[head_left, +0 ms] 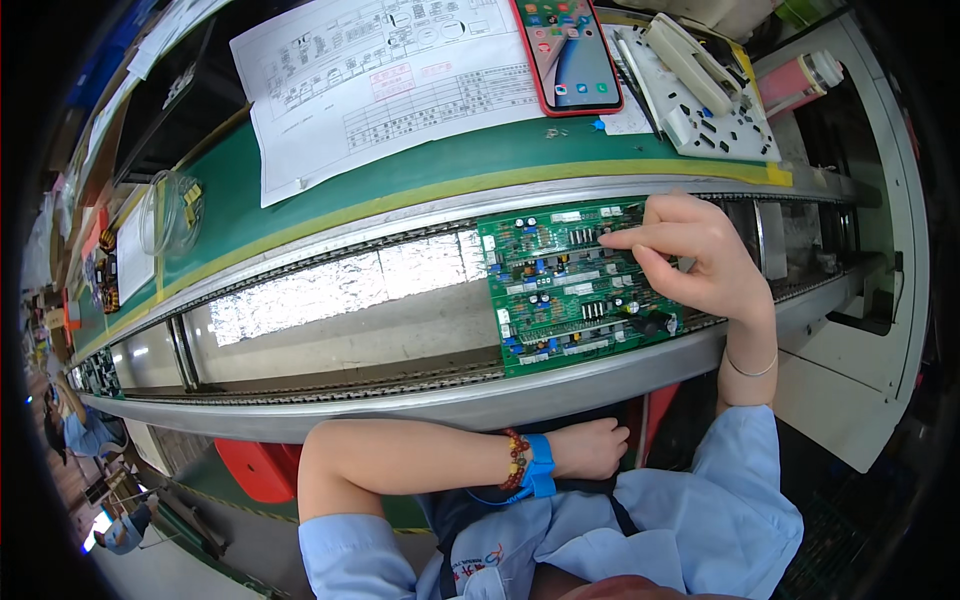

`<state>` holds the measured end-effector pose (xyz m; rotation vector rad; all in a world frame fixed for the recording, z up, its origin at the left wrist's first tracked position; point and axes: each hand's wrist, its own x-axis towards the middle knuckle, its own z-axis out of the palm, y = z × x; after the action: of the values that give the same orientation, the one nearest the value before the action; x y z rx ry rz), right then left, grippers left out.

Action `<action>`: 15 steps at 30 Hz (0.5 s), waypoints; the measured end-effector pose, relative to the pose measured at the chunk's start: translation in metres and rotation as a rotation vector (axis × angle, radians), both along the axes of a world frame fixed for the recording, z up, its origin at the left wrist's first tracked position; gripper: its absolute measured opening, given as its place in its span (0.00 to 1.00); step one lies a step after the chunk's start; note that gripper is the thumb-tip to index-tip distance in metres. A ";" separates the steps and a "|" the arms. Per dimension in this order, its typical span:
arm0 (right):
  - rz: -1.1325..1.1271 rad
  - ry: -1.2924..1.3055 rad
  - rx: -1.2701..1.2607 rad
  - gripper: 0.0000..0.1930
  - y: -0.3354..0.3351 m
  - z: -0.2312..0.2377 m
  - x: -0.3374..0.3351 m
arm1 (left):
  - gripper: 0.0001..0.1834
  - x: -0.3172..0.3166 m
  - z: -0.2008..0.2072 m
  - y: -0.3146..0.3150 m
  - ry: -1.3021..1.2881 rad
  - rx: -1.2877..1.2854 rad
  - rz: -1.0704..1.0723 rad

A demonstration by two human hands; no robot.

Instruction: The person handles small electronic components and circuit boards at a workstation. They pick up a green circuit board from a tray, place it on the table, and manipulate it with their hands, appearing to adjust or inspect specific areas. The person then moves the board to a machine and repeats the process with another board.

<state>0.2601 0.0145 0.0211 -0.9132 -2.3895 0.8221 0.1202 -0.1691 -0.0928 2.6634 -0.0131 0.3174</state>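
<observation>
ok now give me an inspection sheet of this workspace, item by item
surface: green bench with yellow tape, alongside a metal conveyor
job's things: populated green circuit board spanning the conveyor
clutter: paper drawing, red-edged phone, white tray with small black parts, pink bottle, clear round container
grips: right grip at the board's components, anything pinched can't be made out; left grip loosely curled near the lap, nothing seen in it
cables: thin blue cord by the blue wrist strap
surroundings: red seat, white cabinet at right, other people far left
</observation>
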 end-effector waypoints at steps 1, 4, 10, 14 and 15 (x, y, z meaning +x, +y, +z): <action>0.011 0.001 0.003 0.13 -0.001 0.000 -0.001 | 0.05 0.000 0.000 -0.001 -0.005 -0.002 0.004; 0.041 -0.005 0.012 0.14 -0.001 -0.001 -0.002 | 0.05 0.001 0.000 -0.002 -0.007 -0.007 0.015; 0.060 -0.086 0.039 0.12 0.001 0.000 -0.001 | 0.06 0.001 0.002 -0.001 0.007 -0.002 0.008; 0.029 -0.063 0.069 0.12 0.000 0.002 0.000 | 0.06 0.001 0.002 -0.002 0.010 0.002 0.009; 0.016 -0.051 0.081 0.12 0.000 0.004 0.000 | 0.06 0.001 0.001 -0.002 0.009 0.000 0.009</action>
<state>0.2604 0.0148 0.0248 -0.8941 -2.4576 0.7110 0.1216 -0.1713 -0.0916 2.6658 0.0017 0.3089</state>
